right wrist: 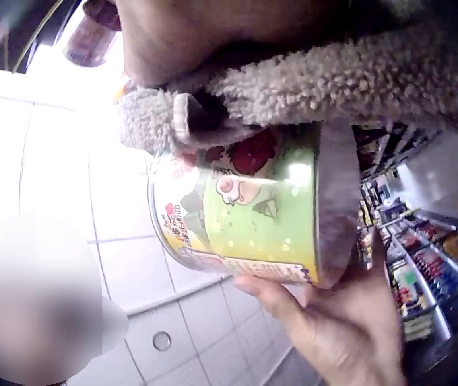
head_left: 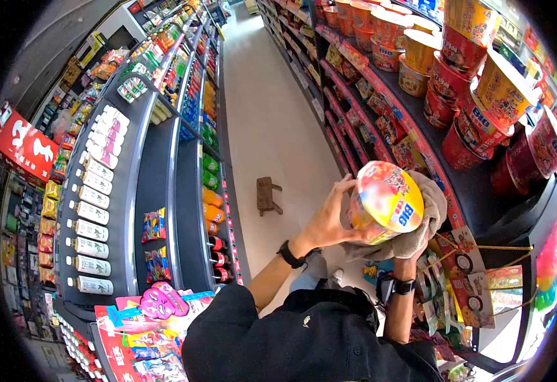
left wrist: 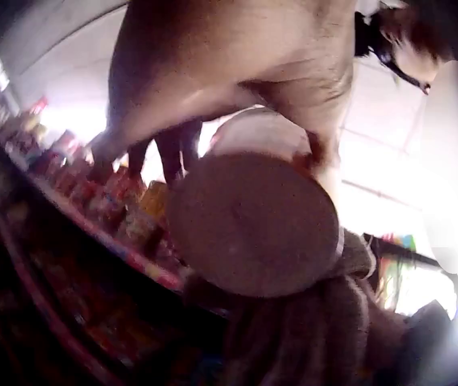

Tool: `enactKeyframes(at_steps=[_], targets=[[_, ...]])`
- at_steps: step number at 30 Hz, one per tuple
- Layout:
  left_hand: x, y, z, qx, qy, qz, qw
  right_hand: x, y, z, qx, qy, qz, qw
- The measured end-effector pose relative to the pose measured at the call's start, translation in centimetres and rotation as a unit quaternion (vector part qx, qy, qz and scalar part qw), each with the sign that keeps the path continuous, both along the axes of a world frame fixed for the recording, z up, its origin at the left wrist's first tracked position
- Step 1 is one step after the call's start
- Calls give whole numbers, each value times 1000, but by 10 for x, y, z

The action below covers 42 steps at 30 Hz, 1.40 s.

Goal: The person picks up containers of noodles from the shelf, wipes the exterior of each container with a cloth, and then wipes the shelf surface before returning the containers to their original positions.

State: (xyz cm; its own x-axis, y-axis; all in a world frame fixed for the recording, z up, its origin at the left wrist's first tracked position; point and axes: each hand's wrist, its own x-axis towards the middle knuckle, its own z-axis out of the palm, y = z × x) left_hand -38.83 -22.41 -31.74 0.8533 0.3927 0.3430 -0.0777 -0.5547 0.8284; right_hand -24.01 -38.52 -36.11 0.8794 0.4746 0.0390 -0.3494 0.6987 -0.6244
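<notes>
A: Which step are we on?

B: Wiping, by our reading. We have the bowl (head_left: 386, 200) lifted off the shelf (head_left: 482, 191) and held up in front of us, over the aisle floor, with the cloth (head_left: 428, 213) wrapped against its far side.

A: How do the hands sit on it?

B: Our left hand (head_left: 329, 223) cups the near side and base, fingers curled round the wall; in the right wrist view those fingers (right wrist: 293, 301) press up under the rim. Our right hand (head_left: 412, 251) is under the cloth, so we cannot tell how its fingers lie, only that they bear the cloth against the bowl.

A: So the bowl is between both hands?

B: Yes, clamped from two sides, lid tilted toward us, its flat bottom (left wrist: 253, 225) showing in the left wrist view.

A: And the next move?

B: We judge it calls for turning the bowl in the left hand while the cloth rubs round, keeping a firm hold so it doesn't slip.
</notes>
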Motion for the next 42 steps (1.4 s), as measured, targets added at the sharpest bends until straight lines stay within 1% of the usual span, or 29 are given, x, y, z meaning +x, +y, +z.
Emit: enactKeyframes(at_steps=[1, 3, 4, 5, 7, 8, 9, 11, 12, 14, 15, 17, 19, 20, 21, 22, 23, 24, 25, 26, 27, 29, 31, 33, 35, 37, 39, 41, 42], targets=[[-1, 1, 6, -2, -8, -33, 999, 4, -8, -11, -55, -34, 22, 998], [4, -2, 15, -44, -45, -42, 997, 3, -16, -33, -49, -20, 53, 997], [6, -7, 17, -88, -88, -49, 991, -5, -19, -13, -61, -28, 79, 995], [10, -11, 20, -87, -87, -49, 991, -4, -19, -17, -82, -64, 57, 993], [17, -17, 23, -283, -162, -84, 942, -4, -21, -20, -120, -115, 41, 985], [19, -21, 20, -314, -184, -86, 928, -7, -24, -21, -126, -143, 38, 981], [24, -23, 18, -313, -185, -83, 928, -9, -26, -20, -130, -171, 31, 976], [32, -30, 13, -324, -227, -24, 918, -17, -27, -5, -188, -152, 7, 970], [39, -30, 9, -312, -253, -19, 916, -12, -30, -18, -235, -187, -1, 954], [45, -32, 8, -326, -249, -14, 912, -14, -35, -5, -307, -219, 3, 926], [47, -31, 8, -337, -247, -11, 908, -17, -39, 6, -357, -259, 1, 897], [44, -21, 14, -307, -246, -35, 919, -6, -42, -2, -348, -306, -16, 886], [39, -21, 20, -417, -214, -165, 868, 11, -50, -16, -334, -390, -53, 856], [40, -21, 13, -462, -205, -206, 838, 15, -55, -21, -328, -429, -71, 839], [41, -21, 13, -463, -203, -208, 837, 18, -59, -27, -320, -467, -89, 819], [43, -23, 13, -473, -195, -237, 826, 11, -50, 1, -273, -314, -20, 909], [44, -24, 12, -483, -187, -266, 813, 19, -45, -6, -276, -312, -23, 909], [47, -25, 12, -484, -186, -268, 812, 31, -39, -22, -143, -160, 11, 977], [49, -23, 10, -470, -174, -249, 829, 35, -32, -22, -2, -3, 46, 999], [51, -21, 9, -454, -163, -229, 846, 31, -32, -13, -55, -70, 28, 996], [53, -16, 8, -436, -151, -206, 863, 34, -33, -19, -54, -71, 32, 996], [55, -13, 16, -408, -123, -161, 890, 40, -47, -48, -9, -98, 22, 995], [53, -13, 35, -399, -140, -135, 896, 43, -53, -67, 37, -178, 87, 979], [38, -26, 40, -146, -79, -47, 985, 24, -57, -60, 96, -143, 138, 975], [37, -31, 39, -133, -108, -15, 985, 9, -57, -54, 157, -93, 188, 965], [36, -29, 42, -288, -149, -59, 944, 6, -57, -48, 203, -60, 226, 951], [28, -26, 39, -330, -124, -82, 932, 5, -52, -42, 234, -35, 256, 937], [25, -31, 39, -431, -148, -178, 872, 3, -45, -30, 254, -22, 280, 926], [25, -31, 35, -432, -152, -210, 864, 1, -45, -21, 234, -1, 296, 926]])
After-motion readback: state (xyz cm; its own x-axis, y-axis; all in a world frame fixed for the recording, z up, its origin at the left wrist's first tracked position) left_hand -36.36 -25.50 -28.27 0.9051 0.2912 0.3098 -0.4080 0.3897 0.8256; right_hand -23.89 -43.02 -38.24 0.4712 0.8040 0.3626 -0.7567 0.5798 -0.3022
